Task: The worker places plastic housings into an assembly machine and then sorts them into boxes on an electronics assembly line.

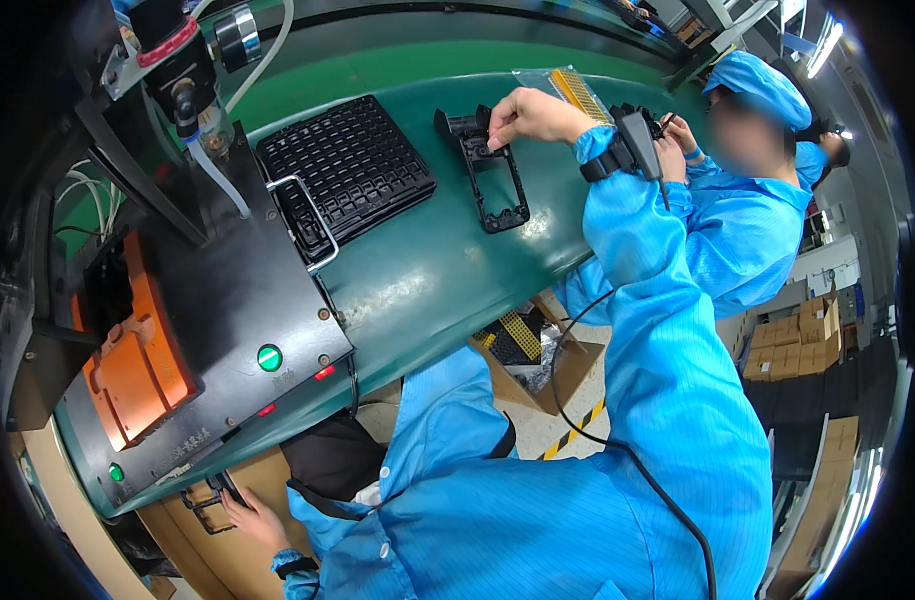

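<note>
My right hand [530,114] reaches far across the green table [418,290] and pinches the upper end of a long black plastic frame [498,190] that lies flat there. A black strap with a small device [633,145] sits on that wrist. My left hand [250,520] is low at the bottom left, under the table's edge. Its fingers touch a small black piece [223,490] against a brown cabinet front. Whether they grip it is unclear.
A black grid tray [350,165] lies left of the frame. A black machine [228,300] with an orange fixture [128,365] and a green button [269,357] fills the left. A bag of yellow parts [576,90] lies beyond. A co-worker [753,215] in blue sits right. An open cardboard box [538,365] stands below.
</note>
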### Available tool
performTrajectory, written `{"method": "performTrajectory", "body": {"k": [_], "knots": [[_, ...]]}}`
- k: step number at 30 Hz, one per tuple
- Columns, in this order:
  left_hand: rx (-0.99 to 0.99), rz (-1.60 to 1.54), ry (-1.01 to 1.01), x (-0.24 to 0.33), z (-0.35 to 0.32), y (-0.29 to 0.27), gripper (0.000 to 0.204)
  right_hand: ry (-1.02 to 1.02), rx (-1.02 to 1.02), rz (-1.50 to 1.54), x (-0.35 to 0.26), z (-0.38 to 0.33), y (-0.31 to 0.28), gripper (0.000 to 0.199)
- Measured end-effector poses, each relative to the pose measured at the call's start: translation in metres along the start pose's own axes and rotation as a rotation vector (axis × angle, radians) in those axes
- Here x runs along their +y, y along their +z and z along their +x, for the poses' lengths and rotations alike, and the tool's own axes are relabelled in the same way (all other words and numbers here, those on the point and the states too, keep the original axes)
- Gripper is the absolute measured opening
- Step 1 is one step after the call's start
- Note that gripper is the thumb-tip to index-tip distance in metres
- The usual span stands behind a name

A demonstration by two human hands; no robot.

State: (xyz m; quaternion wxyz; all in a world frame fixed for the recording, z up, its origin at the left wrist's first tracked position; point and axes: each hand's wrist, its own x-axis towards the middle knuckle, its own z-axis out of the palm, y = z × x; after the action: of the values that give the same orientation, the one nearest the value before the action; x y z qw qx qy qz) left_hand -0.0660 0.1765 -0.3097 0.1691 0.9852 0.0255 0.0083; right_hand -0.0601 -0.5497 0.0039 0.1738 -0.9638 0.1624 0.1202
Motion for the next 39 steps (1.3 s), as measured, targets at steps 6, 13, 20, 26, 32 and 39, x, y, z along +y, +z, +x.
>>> {"method": "performTrajectory", "body": {"k": [6,13,20,26,32,39], "knots": [[-0.033,-0.047,0.012,-0.003,0.009,-0.012,0.049,-0.163,0.71,0.222,-0.004,-0.051,0.05,0.02],[0.112,-0.235,0.245,0.054,0.017,-0.096,0.029,-0.207,0.689,0.015,-0.067,-0.113,0.147,0.03],[0.274,-0.31,0.761,0.147,0.025,-0.179,0.022,-0.126,0.76,0.203,-0.128,-0.181,0.127,0.024],[0.506,-0.481,0.98,0.182,0.028,-0.221,0.027,-0.297,0.669,0.221,-0.251,-0.233,0.097,0.038],[0.618,-0.626,1.044,0.202,0.031,-0.228,0.02,-0.652,0.409,0.339,-0.337,-0.22,0.12,0.039],[0.672,-0.673,1.0,0.194,0.017,-0.239,0.03,-0.849,0.501,0.36,-0.386,-0.168,0.142,0.039]]}}
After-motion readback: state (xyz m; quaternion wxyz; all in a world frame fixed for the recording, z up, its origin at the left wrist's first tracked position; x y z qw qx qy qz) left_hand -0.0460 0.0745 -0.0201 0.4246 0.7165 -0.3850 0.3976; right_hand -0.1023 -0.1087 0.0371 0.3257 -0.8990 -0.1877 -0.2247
